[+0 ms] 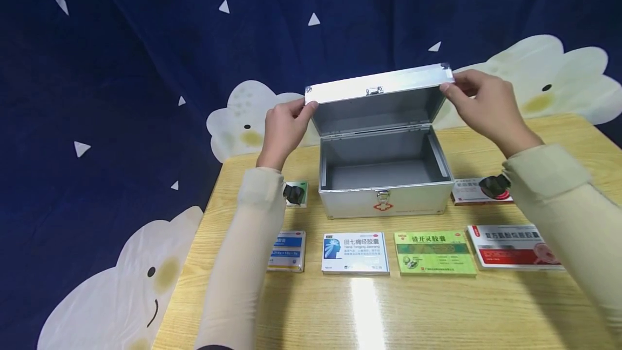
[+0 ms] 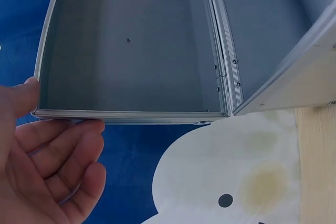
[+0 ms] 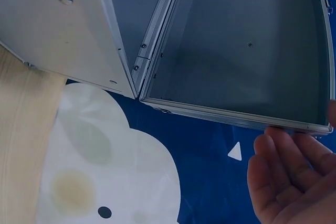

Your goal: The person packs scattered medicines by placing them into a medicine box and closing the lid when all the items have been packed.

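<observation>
A silver metal first-aid box point(image 1: 347, 204) with a red cross and a front latch stands on the table, its grey inside bare. Its lid point(image 1: 340, 88) is raised on the rear hinge. My left hand point(image 1: 285, 128) holds the lid's left front corner, the thumb at the front edge. At the opposite corner, my right hand point(image 1: 488, 106) grips the lid between thumb and fingers. In the left wrist view the fingers point(image 2: 68, 166) curl beneath the lid's side rim. The right wrist view shows fingertips against the lid's other side.
Medicine boxes lie in front: a blue one point(image 1: 291, 253), a white one point(image 1: 356, 264), a green one point(image 1: 434, 255) and a red-and-white one point(image 1: 510, 253). Partly hidden by the wrists are a small green box point(image 1: 303, 199) and another red-and-white box point(image 1: 468, 190). A dark blue curtain point(image 1: 272, 42) hangs behind.
</observation>
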The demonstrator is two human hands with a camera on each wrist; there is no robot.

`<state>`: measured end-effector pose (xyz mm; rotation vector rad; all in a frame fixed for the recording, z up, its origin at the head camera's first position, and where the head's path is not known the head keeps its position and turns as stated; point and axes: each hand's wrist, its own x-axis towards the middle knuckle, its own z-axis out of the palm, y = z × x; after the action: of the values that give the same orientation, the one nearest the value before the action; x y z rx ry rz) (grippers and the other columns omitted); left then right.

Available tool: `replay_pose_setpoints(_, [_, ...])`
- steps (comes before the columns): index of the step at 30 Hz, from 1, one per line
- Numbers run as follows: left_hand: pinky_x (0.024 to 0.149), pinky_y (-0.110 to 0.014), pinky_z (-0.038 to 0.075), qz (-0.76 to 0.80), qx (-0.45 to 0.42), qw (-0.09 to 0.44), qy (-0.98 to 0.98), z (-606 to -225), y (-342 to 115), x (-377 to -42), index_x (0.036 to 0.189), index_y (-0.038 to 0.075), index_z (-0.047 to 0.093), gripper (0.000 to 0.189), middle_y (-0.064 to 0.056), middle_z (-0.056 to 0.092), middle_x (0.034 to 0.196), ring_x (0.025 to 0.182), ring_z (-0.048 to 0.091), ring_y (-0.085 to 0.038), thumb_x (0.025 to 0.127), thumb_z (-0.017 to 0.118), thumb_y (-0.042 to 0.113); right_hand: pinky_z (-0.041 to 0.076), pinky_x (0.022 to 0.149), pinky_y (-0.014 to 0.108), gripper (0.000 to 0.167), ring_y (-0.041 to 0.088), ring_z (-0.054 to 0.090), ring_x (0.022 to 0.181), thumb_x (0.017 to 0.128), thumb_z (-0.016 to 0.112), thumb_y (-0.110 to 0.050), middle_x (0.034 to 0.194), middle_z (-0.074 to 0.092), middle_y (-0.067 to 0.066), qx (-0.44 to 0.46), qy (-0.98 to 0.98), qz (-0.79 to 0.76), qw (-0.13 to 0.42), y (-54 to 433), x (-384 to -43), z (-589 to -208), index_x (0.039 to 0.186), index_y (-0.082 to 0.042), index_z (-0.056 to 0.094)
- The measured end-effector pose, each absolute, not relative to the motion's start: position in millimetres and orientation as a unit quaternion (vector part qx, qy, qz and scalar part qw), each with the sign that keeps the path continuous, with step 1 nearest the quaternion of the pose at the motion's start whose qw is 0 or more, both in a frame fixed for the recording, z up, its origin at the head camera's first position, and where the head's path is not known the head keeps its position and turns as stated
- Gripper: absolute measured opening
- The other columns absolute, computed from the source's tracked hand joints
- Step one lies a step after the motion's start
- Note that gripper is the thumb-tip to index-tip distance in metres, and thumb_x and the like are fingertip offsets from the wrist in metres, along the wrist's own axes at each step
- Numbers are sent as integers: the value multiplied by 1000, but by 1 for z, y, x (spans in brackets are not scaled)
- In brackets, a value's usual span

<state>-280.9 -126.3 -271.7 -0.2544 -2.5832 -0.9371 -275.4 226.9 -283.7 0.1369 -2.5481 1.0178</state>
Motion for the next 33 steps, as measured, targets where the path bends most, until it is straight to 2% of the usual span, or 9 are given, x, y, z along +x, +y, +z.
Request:
replay_pose_setpoints(2, [64,-30,36,-339,-91,196,-916,-273,-125,-284,93,13,75,36,-5,66,74,67,46,-18,99,56,42,36,70,20,54,-12,42,77,97,52,-48,117,68,22,43,-908,369,194,227,-277,-283,129,-6,64])
replay_pose_setpoints(4, [66,-31,39,-344,-86,197,-914,-273,-124,-286,94,12,75,36,-6,66,76,69,49,-18,99,56,43,36,71,19,55,-8,45,79,97,51,-49,116,68,21,33,-907,372,192,226,-279,-283,129,-6,63])
replay_pose_setpoints(10, [74,-34,46,-363,-61,188,-911,-272,-121,-292,127,18,69,40,-7,77,108,78,56,-20,100,53,43,38,73,21,60,16,54,94,98,46,-53,120,65,18,1,-912,373,172,225,-285,-279,133,-6,60])
replay_pose_setpoints(14, [85,-37,50,-364,-61,192,-910,-272,-120,-297,131,18,66,40,-7,73,120,92,64,-22,101,52,42,39,70,19,61,3,54,84,98,46,-54,114,64,12,-10,-906,388,170,223,-289,-279,133,-7,60])
replay_pose_setpoints(17, [94,-40,51,-356,-65,201,-911,-274,-121,-301,131,17,66,38,-8,71,125,102,68,-22,101,52,37,39,67,17,58,-10,50,73,98,47,-52,98,63,-3,-11,-896,405,182,219,-294,-282,130,-6,61])
replay_pose_setpoints(20, [88,-41,53,-347,-71,208,-912,-276,-123,-304,129,15,68,35,-9,73,121,93,69,-25,101,54,31,39,65,16,54,-14,47,68,98,49,-50,89,56,-13,-10,-887,416,202,215,-298,-284,125,-5,63])
replay_pose_setpoints(23, [81,-39,52,-340,-71,215,-913,-279,-124,-309,123,14,72,31,-9,75,113,84,67,-24,99,57,27,38,66,15,51,-9,48,72,98,48,-46,96,62,-4,-13,-888,408,213,211,-302,-284,123,-4,63])
replay_pose_setpoints(27, [85,-38,51,-339,-56,228,-911,-281,-125,-315,116,13,75,27,-9,76,107,91,67,-24,98,60,25,37,69,17,43,5,52,83,99,49,-37,115,66,16,2,-899,379,221,208,-307,-282,121,-3,63])
replay_pose_setpoints(33, [92,-41,51,-358,-37,232,-904,-286,-120,-322,118,12,74,30,-9,75,109,104,67,-26,99,58,29,34,65,12,34,-12,41,70,98,54,-29,111,69,19,11,-898,366,244,211,-314,-284,115,-2,66])
